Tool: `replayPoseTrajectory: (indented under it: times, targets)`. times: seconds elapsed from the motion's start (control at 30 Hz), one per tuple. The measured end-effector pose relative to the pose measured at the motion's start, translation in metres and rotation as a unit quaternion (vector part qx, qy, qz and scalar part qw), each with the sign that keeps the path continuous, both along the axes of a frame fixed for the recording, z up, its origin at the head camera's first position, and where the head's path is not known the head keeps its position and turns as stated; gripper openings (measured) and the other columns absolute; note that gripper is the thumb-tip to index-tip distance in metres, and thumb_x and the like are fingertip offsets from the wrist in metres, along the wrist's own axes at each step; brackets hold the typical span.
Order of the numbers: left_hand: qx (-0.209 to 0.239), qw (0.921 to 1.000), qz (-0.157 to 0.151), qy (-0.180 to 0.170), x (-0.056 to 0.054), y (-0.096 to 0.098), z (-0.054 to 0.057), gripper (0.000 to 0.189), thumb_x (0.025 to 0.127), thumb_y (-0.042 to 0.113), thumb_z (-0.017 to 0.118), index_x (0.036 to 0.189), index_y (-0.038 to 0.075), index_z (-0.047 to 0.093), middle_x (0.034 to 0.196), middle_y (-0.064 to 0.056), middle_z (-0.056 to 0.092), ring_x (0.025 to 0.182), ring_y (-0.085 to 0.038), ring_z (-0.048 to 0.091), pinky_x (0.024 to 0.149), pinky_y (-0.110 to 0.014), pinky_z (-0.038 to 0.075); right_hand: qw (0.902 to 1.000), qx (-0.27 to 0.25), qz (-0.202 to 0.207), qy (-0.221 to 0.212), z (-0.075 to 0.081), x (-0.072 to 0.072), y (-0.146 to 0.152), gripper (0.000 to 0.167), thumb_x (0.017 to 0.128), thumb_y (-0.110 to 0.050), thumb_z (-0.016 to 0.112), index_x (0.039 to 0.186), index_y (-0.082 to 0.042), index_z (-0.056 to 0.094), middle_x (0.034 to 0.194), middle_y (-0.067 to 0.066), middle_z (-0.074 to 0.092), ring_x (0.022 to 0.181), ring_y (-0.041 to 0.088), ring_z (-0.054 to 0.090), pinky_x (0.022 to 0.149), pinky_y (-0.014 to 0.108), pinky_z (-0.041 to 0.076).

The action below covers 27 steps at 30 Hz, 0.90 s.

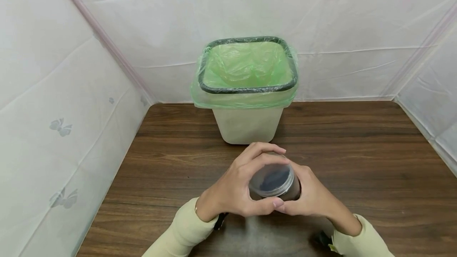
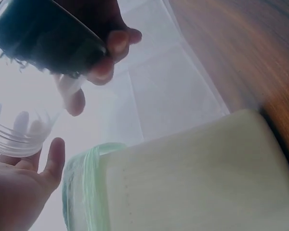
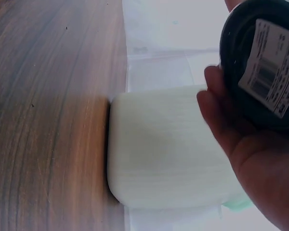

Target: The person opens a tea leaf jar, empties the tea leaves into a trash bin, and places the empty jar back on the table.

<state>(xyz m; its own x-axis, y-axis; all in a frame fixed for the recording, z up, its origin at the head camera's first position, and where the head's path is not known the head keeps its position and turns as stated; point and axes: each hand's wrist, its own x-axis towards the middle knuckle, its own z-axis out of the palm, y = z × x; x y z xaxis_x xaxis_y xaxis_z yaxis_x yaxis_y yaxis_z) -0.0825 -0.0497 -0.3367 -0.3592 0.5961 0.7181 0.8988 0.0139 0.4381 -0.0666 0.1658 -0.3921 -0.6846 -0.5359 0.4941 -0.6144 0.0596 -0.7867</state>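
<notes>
Both hands hold a clear plastic jar (image 1: 274, 181) with dark contents, just in front of the bin. My left hand (image 1: 233, 189) curls round its clear, ridged upper part, thumb at the near side and fingers over the far side. Lower down, my right hand (image 1: 310, 193) grips the dark part from the right, and the two thumbs meet in front. The left wrist view shows the jar tilted, its dark part (image 2: 43, 41) apart in colour from the clear end. A white barcode label (image 3: 272, 67) sticks to the jar's base in the right wrist view. Whether the clear end is a separate lid, I cannot tell.
A pale bin (image 1: 248, 124) lined with a green plastic bag (image 1: 246, 100) stands at the back of the dark wooden table (image 1: 160, 162). White patterned sheeting (image 1: 178, 23) encloses the table at the back and both sides.
</notes>
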Motion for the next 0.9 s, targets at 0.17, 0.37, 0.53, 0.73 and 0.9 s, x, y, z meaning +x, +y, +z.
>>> replayPoseTrajectory:
  times: [0.17, 0.37, 0.53, 0.73, 0.9]
  targets:
    - [0.005, 0.9996, -0.027, 0.002, -0.0010, 0.0019, 0.0045, 0.056, 0.083, 0.034, 0.074, 0.130, 0.007, 0.060, 0.136, -0.011, 0.053, 0.127, -0.023, 0.050, 0.103, -0.038, 0.044, 0.9976, -0.018, 0.062, 0.027, -0.0019, -0.0046, 0.0020, 0.056, 0.084, -0.035, 0.076, 0.129, -0.008, 0.057, 0.111, 0.004, 0.068, 0.093, 0.020, 0.068, 0.078, 0.036, 0.057]
    - [0.001, 0.9989, -0.047, 0.008, -0.0003, 0.0042, 0.0071, 0.057, 0.078, 0.030, 0.077, 0.128, 0.007, 0.062, 0.138, -0.013, 0.052, 0.128, -0.023, 0.050, 0.103, -0.036, 0.044, 0.9935, -0.016, 0.111, 0.016, -0.0011, -0.0060, 0.0023, 0.053, 0.088, -0.036, 0.070, 0.130, -0.007, 0.057, 0.110, 0.003, 0.069, 0.093, 0.020, 0.068, 0.079, 0.036, 0.056]
    - [-0.003, 0.9988, -0.046, 0.015, -0.0005, 0.0059, 0.0051, 0.050, 0.082, 0.030, 0.074, 0.126, 0.008, 0.065, 0.135, -0.011, 0.056, 0.126, -0.020, 0.052, 0.102, -0.034, 0.045, 0.9925, -0.011, 0.121, 0.015, -0.0006, -0.0053, 0.0018, 0.049, 0.087, -0.033, 0.069, 0.128, -0.008, 0.057, 0.107, 0.001, 0.069, 0.090, 0.018, 0.068, 0.077, 0.035, 0.057]
    - [-0.003, 0.9989, -0.038, 0.027, -0.0021, 0.0064, 0.0015, 0.044, 0.085, 0.030, 0.072, 0.122, 0.008, 0.067, 0.127, -0.011, 0.061, 0.120, -0.019, 0.055, 0.100, -0.031, 0.046, 0.9919, -0.012, 0.126, 0.016, 0.0007, -0.0053, 0.0003, 0.042, 0.088, -0.034, 0.069, 0.122, -0.011, 0.060, 0.101, -0.002, 0.069, 0.083, 0.014, 0.068, 0.070, 0.033, 0.057]
    - [-0.001, 0.9993, -0.027, 0.026, -0.0023, 0.0066, -0.0003, 0.043, 0.084, 0.029, 0.073, 0.121, 0.007, 0.068, 0.125, -0.011, 0.062, 0.118, -0.020, 0.056, 0.101, -0.031, 0.045, 0.9929, -0.008, 0.116, 0.023, 0.0006, -0.0056, -0.0002, 0.045, 0.087, -0.035, 0.070, 0.123, -0.011, 0.059, 0.102, -0.003, 0.068, 0.084, 0.014, 0.067, 0.072, 0.033, 0.057]
